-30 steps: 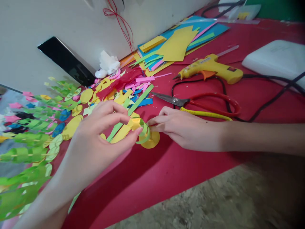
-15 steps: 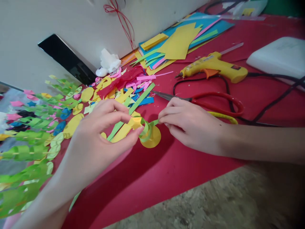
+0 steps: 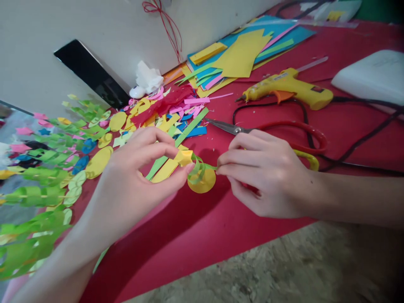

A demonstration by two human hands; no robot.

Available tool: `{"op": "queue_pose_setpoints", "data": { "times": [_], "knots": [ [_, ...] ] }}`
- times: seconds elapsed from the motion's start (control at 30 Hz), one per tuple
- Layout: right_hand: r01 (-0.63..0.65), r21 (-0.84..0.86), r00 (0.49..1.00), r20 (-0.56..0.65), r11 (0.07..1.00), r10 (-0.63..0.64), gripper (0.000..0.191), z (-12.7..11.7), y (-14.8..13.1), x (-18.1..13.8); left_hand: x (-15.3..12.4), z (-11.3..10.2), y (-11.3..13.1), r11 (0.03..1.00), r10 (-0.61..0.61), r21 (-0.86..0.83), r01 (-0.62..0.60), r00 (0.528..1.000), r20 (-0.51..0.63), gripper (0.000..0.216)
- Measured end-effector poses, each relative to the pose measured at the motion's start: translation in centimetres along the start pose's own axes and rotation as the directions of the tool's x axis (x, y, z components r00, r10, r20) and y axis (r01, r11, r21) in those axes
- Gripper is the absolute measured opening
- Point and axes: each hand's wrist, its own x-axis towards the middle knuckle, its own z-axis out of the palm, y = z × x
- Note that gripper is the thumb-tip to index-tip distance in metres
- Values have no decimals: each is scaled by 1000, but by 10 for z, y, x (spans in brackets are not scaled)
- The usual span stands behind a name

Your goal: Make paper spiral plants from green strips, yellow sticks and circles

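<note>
Between thumb and fingers my left hand (image 3: 139, 170) pinches a small folded yellow paper star (image 3: 184, 157). A curled green paper strip (image 3: 198, 168) runs from behind the star toward the right. Its far end is pinched in the fingertips of my right hand (image 3: 268, 174). Just below the strip shows a round yellow paper disc (image 3: 204, 183), partly covered by the curl; whether they are joined I cannot tell. Scissors with a red and a yellow handle (image 3: 293, 126) lie behind my right hand, which hides part of them.
A yellow glue gun (image 3: 290, 88) with a black cord rests at the back right. Coloured paper sheets (image 3: 243, 52) and scraps (image 3: 164, 105) lie along the wall, near a leaning black phone-like slab (image 3: 91, 71). Several green curled paper stems (image 3: 41, 195) stand at left on the red table (image 3: 176, 248).
My right hand has drawn a little to the right and down, away from my left hand, still pinching the green strip's end. The whole view has shifted slightly.
</note>
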Motion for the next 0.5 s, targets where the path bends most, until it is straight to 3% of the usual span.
{"op": "queue_pose_setpoints", "data": {
  "times": [0.23, 0.5],
  "knots": [
    [233, -55, 972, 55, 971, -230, 23, -3, -4, -3, 0, 0, 0, 1000, 6, -2, -6, 1000, -11, 10],
    [294, -61, 954, 84, 954, -289, 24, -2, -5, -4, -1, 2, -3, 1000, 16, -5, -16, 1000, -13, 11]
  ]
}}
